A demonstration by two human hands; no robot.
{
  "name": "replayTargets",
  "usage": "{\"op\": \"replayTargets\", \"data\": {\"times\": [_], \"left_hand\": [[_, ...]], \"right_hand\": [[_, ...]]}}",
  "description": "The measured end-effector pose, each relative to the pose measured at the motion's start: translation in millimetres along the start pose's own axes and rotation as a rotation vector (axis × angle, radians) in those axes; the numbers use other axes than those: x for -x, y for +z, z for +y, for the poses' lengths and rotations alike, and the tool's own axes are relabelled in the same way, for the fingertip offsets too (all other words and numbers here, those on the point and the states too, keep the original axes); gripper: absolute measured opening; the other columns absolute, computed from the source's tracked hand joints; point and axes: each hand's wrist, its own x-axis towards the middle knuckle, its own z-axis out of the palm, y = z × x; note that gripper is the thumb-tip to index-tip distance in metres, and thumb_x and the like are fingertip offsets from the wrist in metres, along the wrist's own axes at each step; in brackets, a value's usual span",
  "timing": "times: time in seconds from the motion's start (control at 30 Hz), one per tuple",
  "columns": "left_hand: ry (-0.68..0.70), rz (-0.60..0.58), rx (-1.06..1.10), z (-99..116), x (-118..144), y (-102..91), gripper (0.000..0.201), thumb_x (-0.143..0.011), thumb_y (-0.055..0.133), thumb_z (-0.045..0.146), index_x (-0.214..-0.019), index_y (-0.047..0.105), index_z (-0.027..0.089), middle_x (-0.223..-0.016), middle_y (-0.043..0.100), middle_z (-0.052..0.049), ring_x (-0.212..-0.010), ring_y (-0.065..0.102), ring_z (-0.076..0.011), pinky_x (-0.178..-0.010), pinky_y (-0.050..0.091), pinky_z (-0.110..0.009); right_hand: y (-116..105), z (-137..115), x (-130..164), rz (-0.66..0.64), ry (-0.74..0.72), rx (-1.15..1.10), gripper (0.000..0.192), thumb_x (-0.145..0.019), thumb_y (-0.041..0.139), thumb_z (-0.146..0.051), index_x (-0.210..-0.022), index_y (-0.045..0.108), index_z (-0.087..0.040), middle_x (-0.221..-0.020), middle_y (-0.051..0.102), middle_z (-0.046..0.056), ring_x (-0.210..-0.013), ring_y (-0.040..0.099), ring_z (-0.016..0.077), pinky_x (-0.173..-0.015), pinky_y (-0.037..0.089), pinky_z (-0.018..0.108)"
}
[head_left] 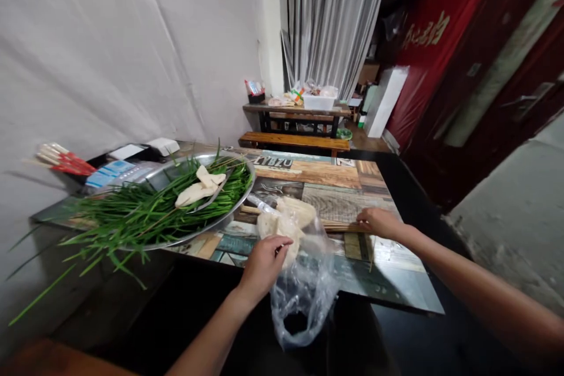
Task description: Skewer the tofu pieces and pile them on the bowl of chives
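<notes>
The left hand (264, 261) rests at the near edge of the counter (335, 185), its fingers curled closed on the pale tofu-skin pieces (284, 220) that lie in the mouth of a clear plastic bag (304, 294). The bag spills over the near edge and hangs down in front of it, crumpled and open at the bottom fold.

The right hand (381, 223) lies flat toward the right part of the near edge, palm down, fingers pressed on the end of a bundle of bamboo skewers (339, 226) that runs leftward along the counter to the bag; whether it grips them or only presses on them cannot be told.

Toward the left edge sits a wide metal tray (240, 202) heaped with green chives (141, 211), whose tips trail off over the left near corner. Two folded pieces of tofu skin (200, 188) lie on top of the greens.

At the far left corner are a red-handled bundle of sticks (64, 160), a white box (163, 145) and some blue packets (108, 173). Beyond the counter stand a wooden bench (293, 141) and a second table (295, 110) carrying a white tub (319, 101).
</notes>
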Motion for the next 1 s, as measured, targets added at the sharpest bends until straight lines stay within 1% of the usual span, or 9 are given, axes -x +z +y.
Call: {"op": "replayTargets", "data": {"times": [0.1, 0.23, 0.33, 0.4, 0.53, 0.67, 0.77, 0.87, 1.0], "left_hand": [[-0.015, -0.017, -0.149, -5.9, -11.6, 6.6, 0.020, -0.072, 0.053, 0.024, -0.082, 0.071, 0.020, -0.083, 0.069, -0.006, -0.081, 0.061, -0.0213, -0.079, 0.043, -0.032], [-0.077, -0.027, -0.280, 17.1, -11.1, 13.7, 0.024, -0.077, 0.049, 0.027, -0.087, 0.069, 0.018, -0.086, 0.069, -0.008, -0.080, 0.062, -0.0215, -0.076, 0.045, -0.033], [0.114, -0.125, -0.312, 55.4, 6.5, 38.6, 0.028, -0.082, 0.045, 0.031, -0.099, 0.065, 0.021, -0.104, 0.065, -0.008, -0.099, 0.057, -0.0215, -0.088, 0.041, -0.034], [0.337, -0.304, -0.381, 68.9, 21.8, 62.4, 0.037, -0.080, 0.050, 0.032, -0.116, 0.055, 0.026, -0.124, 0.053, -0.007, -0.117, 0.044, -0.0238, -0.102, 0.028, -0.040], [0.456, -0.473, -0.608, 33.5, 28.3, 88.0, 0.046, -0.082, 0.042, 0.017, -0.127, 0.043, 0.025, -0.133, 0.044, -0.010, -0.124, 0.036, -0.0235, -0.105, 0.018, -0.047], [0.509, -0.467, -0.787, -26.1, -9.1, 55.2, 0.058, -0.074, 0.034, -0.002, -0.127, 0.041, 0.019, -0.132, 0.045, -0.010, -0.125, 0.036, -0.0177, -0.106, 0.019, -0.042], [0.530, -0.519, -0.817, -39.0, -38.0, 22.2, 0.058, -0.074, 0.033, -0.002, -0.127, 0.041, 0.022, -0.130, 0.048, -0.008, -0.124, 0.036, -0.0151, -0.107, 0.015, -0.042], [0.495, -0.520, -0.825, -24.0, -44.6, 8.5, 0.048, -0.080, 0.032, 0.003, -0.120, 0.048, 0.023, -0.127, 0.050, -0.007, -0.120, 0.040, -0.0149, -0.105, 0.016, -0.042], [0.422, -0.442, -0.887, 24.9, -27.4, 22.8, 0.029, -0.082, 0.037, 0.008, -0.090, 0.062, 0.020, -0.091, 0.063, -0.005, -0.091, 0.055, -0.0165, -0.103, 0.012, -0.046]], "right_hand": [[27.3, 20.6, 16.1, 0.027, -0.015, 0.025, 0.018, -0.081, 0.049, -0.014, -0.082, 0.067, -0.016, -0.085, 0.067, 0.008, -0.080, 0.061, 0.0176, -0.071, 0.042, 0.026], [27.0, 46.4, 24.9, 0.096, -0.047, 0.057, 0.026, -0.080, 0.043, -0.012, -0.091, 0.066, -0.015, -0.093, 0.066, 0.012, -0.089, 0.059, 0.0224, -0.077, 0.040, 0.028], [21.2, 69.6, 33.3, 0.112, -0.080, 0.073, 0.024, -0.080, 0.045, -0.013, -0.089, 0.067, -0.016, -0.093, 0.066, 0.010, -0.090, 0.057, 0.0228, -0.079, 0.038, 0.029], [21.5, 79.3, 39.9, 0.116, -0.096, 0.069, 0.024, -0.081, 0.043, -0.014, -0.085, 0.067, -0.017, -0.089, 0.066, 0.008, -0.086, 0.058, 0.0204, -0.078, 0.039, 0.027], [27.7, 80.8, 50.4, 0.157, -0.112, 0.034, 0.028, -0.086, 0.038, -0.016, -0.087, 0.066, -0.017, -0.087, 0.066, 0.007, -0.084, 0.057, 0.0178, -0.077, 0.039, 0.024], [32.8, 77.4, 55.1, 0.195, -0.118, -0.006, 0.025, -0.088, 0.040, -0.023, -0.093, 0.064, -0.019, -0.089, 0.065, 0.006, -0.087, 0.056, 0.0185, -0.079, 0.040, 0.025], [35.7, 79.5, 54.5, 0.210, -0.105, -0.028, 0.025, -0.088, 0.040, -0.024, -0.094, 0.063, -0.018, -0.090, 0.064, 0.007, -0.087, 0.056, 0.0190, -0.078, 0.040, 0.026], [37.1, 82.4, 53.2, 0.214, -0.098, -0.041, 0.024, -0.086, 0.043, -0.022, -0.100, 0.061, -0.017, -0.091, 0.063, 0.008, -0.087, 0.056, 0.0198, -0.077, 0.041, 0.027], [36.6, 82.5, 52.7, 0.212, -0.107, -0.059, 0.023, -0.086, 0.043, -0.021, -0.096, 0.063, -0.017, -0.089, 0.062, 0.008, -0.086, 0.056, 0.0202, -0.078, 0.040, 0.028]]}}
